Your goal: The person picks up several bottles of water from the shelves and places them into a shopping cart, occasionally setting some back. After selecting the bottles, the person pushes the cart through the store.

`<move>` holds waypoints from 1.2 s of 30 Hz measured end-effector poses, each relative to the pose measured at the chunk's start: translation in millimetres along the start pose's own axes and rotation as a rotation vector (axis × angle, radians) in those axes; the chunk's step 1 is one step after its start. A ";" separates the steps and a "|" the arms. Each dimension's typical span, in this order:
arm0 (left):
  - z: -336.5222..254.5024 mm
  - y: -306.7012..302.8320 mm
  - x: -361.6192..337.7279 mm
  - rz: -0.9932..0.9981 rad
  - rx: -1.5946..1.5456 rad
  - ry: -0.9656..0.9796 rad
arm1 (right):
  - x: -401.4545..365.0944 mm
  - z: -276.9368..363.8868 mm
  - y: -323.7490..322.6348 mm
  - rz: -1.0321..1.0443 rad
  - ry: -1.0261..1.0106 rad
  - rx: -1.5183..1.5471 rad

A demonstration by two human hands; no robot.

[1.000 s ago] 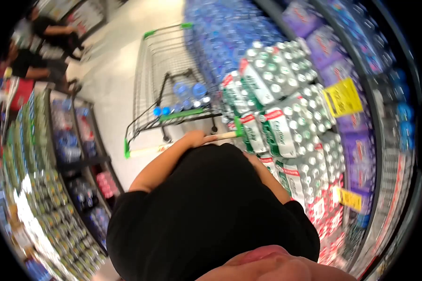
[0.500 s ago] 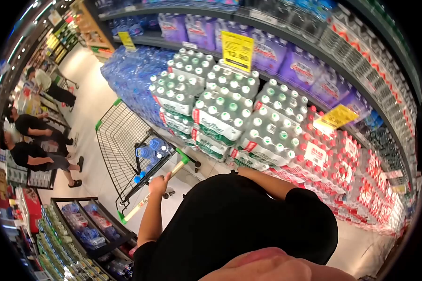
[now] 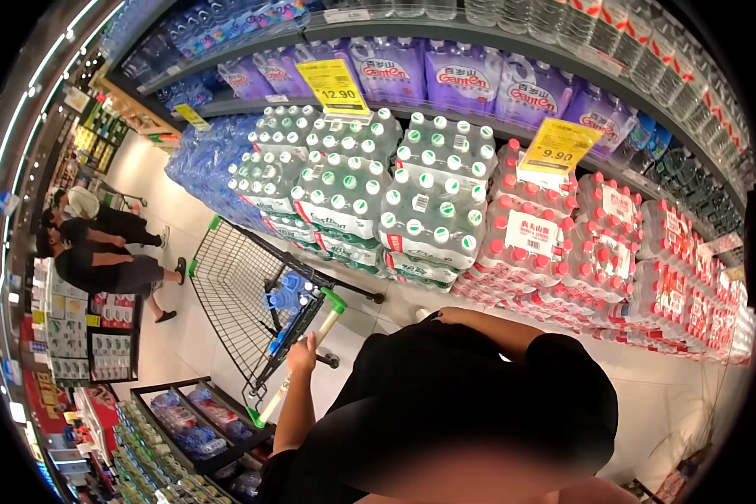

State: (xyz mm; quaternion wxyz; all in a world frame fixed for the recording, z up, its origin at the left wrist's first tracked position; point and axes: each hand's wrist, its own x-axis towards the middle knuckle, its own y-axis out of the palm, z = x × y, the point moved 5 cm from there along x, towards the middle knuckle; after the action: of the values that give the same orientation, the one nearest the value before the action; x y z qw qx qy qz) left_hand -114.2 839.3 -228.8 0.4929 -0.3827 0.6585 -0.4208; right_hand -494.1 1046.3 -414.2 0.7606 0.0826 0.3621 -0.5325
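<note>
My left hand (image 3: 301,354) is wrapped around the pale handle (image 3: 326,322) of a wire shopping cart (image 3: 235,281) with green corner pieces. Blue-tinted bottles (image 3: 289,294) lie near the handle end of the cart. My right hand (image 3: 452,316) is held close against the front of my black shirt, its fingers mostly hidden. The nearest goods to it are shrink-wrapped packs of clear bottles with white-and-green caps (image 3: 433,214) and packs with red caps (image 3: 529,235), stacked on the floor.
Purple bottle packs (image 3: 464,80) line the shelf behind the stacks, with yellow price signs (image 3: 334,86) in front. Blue-wrapped packs (image 3: 214,164) stand farther along. Two people in black (image 3: 101,256) are across the aisle. A low rack (image 3: 195,420) holds more bottles at lower left.
The view has turned, and the shelves and stacks sit farther left in it. The cart appears slightly farther right, with my left hand still on its handle. My right hand stays near my body.
</note>
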 end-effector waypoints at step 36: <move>-174.4 77.9 -128.2 0.152 -0.332 0.278 | -398.0 417.4 -530.6 -1.703 -0.483 -1.257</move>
State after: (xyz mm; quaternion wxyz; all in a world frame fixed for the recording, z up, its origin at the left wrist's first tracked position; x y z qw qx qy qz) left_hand -262.1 1015.4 -231.5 0.3580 -0.3464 0.8071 -0.3169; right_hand -830.3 909.0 280.2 0.0988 -0.7070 0.3494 -0.6069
